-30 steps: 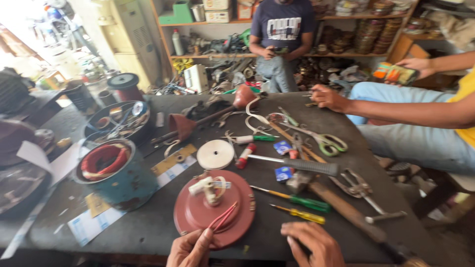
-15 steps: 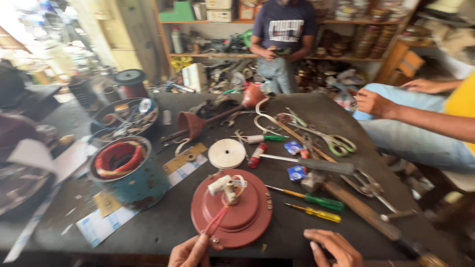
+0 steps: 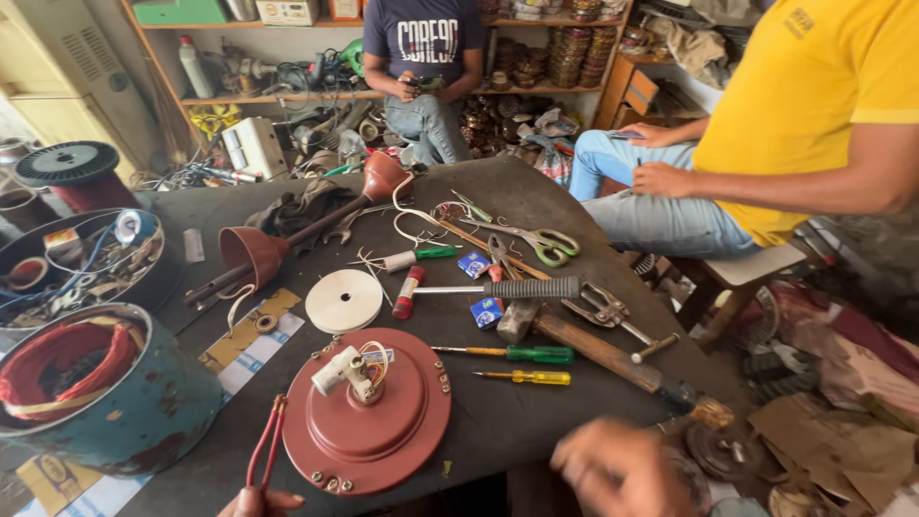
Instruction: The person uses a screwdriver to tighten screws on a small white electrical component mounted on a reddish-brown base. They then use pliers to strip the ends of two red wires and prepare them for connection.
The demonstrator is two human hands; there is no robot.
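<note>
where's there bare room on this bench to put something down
The dark tabletop is bare between the round red motor cover and the yellow screwdriver, down to the near edge. Another bare strip runs along the far edge behind the scissors. The middle, around the hammer and white disc, is crowded.

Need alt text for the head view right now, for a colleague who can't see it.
A round red motor cover sits on a dark workbench before the wearer, whose left hand holds red-handled pliers beside it while the blurred right hand hovers at the bench edge. Screwdrivers, a hammer and scissors lie beyond; two people sit behind.
</note>
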